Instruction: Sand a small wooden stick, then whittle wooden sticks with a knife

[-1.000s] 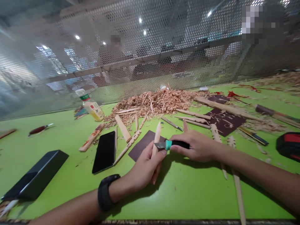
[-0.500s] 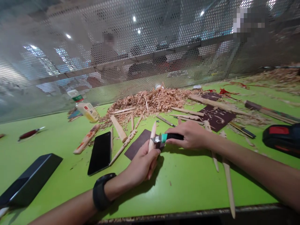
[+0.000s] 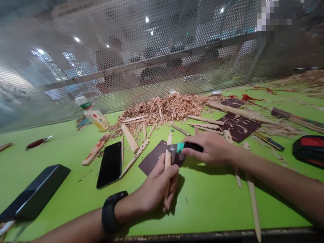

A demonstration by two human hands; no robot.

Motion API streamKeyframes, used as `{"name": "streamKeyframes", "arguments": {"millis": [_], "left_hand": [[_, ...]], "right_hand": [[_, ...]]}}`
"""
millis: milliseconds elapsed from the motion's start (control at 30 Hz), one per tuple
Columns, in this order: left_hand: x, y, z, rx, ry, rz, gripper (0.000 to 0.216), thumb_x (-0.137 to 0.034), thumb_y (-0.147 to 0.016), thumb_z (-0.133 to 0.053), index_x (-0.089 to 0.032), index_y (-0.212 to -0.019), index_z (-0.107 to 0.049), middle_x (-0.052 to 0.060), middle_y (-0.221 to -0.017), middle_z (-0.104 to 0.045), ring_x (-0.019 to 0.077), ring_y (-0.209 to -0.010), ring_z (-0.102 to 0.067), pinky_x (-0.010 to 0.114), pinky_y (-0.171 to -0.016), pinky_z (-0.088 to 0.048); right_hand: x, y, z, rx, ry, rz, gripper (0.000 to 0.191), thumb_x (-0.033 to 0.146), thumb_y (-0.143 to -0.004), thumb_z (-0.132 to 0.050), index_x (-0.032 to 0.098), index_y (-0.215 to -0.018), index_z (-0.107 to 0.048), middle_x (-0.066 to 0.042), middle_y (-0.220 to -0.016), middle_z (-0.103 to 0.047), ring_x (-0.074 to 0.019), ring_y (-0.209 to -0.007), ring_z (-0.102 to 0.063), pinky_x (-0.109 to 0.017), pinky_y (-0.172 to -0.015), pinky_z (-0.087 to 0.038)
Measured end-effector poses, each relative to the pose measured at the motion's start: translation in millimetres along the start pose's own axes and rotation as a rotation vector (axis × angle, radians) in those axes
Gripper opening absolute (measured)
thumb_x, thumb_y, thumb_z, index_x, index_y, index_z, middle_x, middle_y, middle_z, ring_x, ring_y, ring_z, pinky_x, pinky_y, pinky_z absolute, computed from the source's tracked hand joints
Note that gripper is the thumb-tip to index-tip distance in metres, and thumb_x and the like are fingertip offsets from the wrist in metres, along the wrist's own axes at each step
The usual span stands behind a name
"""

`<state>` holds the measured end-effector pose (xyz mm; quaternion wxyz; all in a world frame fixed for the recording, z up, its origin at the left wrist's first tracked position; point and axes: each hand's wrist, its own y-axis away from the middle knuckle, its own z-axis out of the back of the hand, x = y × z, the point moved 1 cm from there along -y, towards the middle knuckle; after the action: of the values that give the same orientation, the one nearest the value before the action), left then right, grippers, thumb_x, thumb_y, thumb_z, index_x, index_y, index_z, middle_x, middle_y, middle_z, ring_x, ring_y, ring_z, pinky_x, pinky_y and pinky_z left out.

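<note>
My left hand (image 3: pixel 160 180) is closed round a pale pointed wooden stick (image 3: pixel 168 157), its tip pointing away from me. In my right hand (image 3: pixel 215 148) is a carving knife (image 3: pixel 192 146) with a black and teal handle. Its blade lies against the stick just below the tip; the exact cutting edge is blurred. Beneath the stick, a dark brown sheet (image 3: pixel 152 158) rests on the green table (image 3: pixel 202 206). Left of it lie a notched carved stick (image 3: pixel 138 153), a flat wood piece (image 3: pixel 129 137) and a black phone (image 3: pixel 110 165).
A heap of wood shavings (image 3: pixel 167 108) lies before the perforated metal screen (image 3: pixel 141 77). A bottle (image 3: pixel 95 116) leans at back left. A red-handled knife (image 3: pixel 37 143) and a dark angular block (image 3: pixel 37 192) are far left. Carved sticks (image 3: pixel 253 206) and a black-red tool (image 3: pixel 308 150) lie right.
The view has shifted slightly, moving most things a little to the right. The stick stands more upright in my left hand, and more of its lower end shows. The knife stays against it.
</note>
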<state>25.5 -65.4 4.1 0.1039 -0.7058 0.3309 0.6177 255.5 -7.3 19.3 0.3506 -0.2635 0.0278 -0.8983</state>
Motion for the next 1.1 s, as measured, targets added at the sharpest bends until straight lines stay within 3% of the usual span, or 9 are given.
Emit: {"name": "streamKeyframes", "arguments": {"millis": [133, 267, 400, 533, 733, 867, 1100], "left_hand": [[-1, -1, -2, -0.077, -0.038, -0.021, 0.030, -0.052, -0.104, -0.057, -0.028, -0.109, -0.039, -0.015, -0.050, -0.047, 0.0074, -0.027, -0.032, 0.013, -0.027, -0.028], [-1, -2, -2, -0.071, -0.091, -0.012, 0.033, -0.044, -0.103, -0.058, -0.027, -0.124, -0.038, -0.017, -0.044, -0.041, 0.0082, -0.027, -0.028, 0.013, -0.027, -0.025], [0, 5, -3, -0.032, -0.104, 0.014, 0.026, -0.042, -0.104, -0.056, -0.026, -0.119, -0.041, -0.016, -0.048, -0.039, 0.0070, -0.029, -0.028, 0.013, -0.027, -0.022], [3, 12, -3, 0.025, -0.162, 0.048, 0.026, -0.046, -0.105, -0.058, -0.026, -0.113, -0.043, -0.013, -0.055, -0.044, 0.0053, -0.033, -0.033, 0.013, -0.030, -0.027], [2, -3, 4, -0.093, -0.071, -0.041, 0.027, -0.040, -0.103, -0.054, -0.027, -0.119, -0.037, -0.016, -0.046, -0.042, 0.0093, -0.029, -0.029, 0.015, -0.027, -0.024], [0, -7, 6, -0.094, -0.121, -0.066, 0.026, -0.040, -0.101, -0.054, -0.027, -0.118, -0.039, -0.016, -0.045, -0.043, 0.0098, -0.028, -0.030, 0.015, -0.028, -0.025], [-6, -2, 1, -0.103, -0.183, -0.013, 0.022, -0.033, -0.098, -0.053, -0.026, -0.116, -0.042, -0.015, -0.045, -0.039, 0.0092, -0.030, -0.026, 0.016, -0.029, -0.021]], "right_hand": [[12, 3, -7, 0.041, -0.029, 0.094, 0.051, 0.059, -0.110, -0.043, 0.019, -0.102, -0.073, -0.008, -0.086, -0.078, -0.0188, -0.068, -0.063, -0.032, -0.066, -0.039], [4, 4, -6, 0.037, -0.035, 0.112, 0.049, 0.057, -0.109, -0.044, 0.019, -0.103, -0.075, -0.008, -0.084, -0.078, -0.0184, -0.066, -0.062, -0.031, -0.064, -0.038], [-21, 3, 4, -0.044, 0.041, -0.006, 0.056, 0.061, -0.109, -0.040, 0.021, -0.116, -0.078, -0.007, -0.081, -0.077, -0.0189, -0.062, -0.060, -0.030, -0.059, -0.035], [-41, 5, 17, -0.135, 0.211, -0.132, 0.054, 0.061, -0.108, -0.042, 0.020, -0.112, -0.078, -0.010, -0.088, -0.078, -0.0216, -0.069, -0.063, -0.031, -0.063, -0.036], [-11, 4, 7, -0.037, 0.088, -0.087, 0.065, 0.068, -0.109, -0.031, 0.019, -0.112, -0.075, -0.010, -0.085, -0.076, -0.0210, -0.067, -0.063, -0.031, -0.062, -0.037], [10, 4, -6, 0.048, -0.001, 0.033, 0.057, 0.062, -0.110, -0.037, 0.018, -0.106, -0.074, -0.008, -0.085, -0.076, -0.0199, -0.068, -0.062, -0.032, -0.066, -0.038], [-1, 4, -1, 0.042, -0.015, 0.067, 0.054, 0.062, -0.108, -0.045, 0.021, -0.114, -0.080, -0.008, -0.089, -0.081, -0.0204, -0.070, -0.065, -0.031, -0.065, -0.038]]}}
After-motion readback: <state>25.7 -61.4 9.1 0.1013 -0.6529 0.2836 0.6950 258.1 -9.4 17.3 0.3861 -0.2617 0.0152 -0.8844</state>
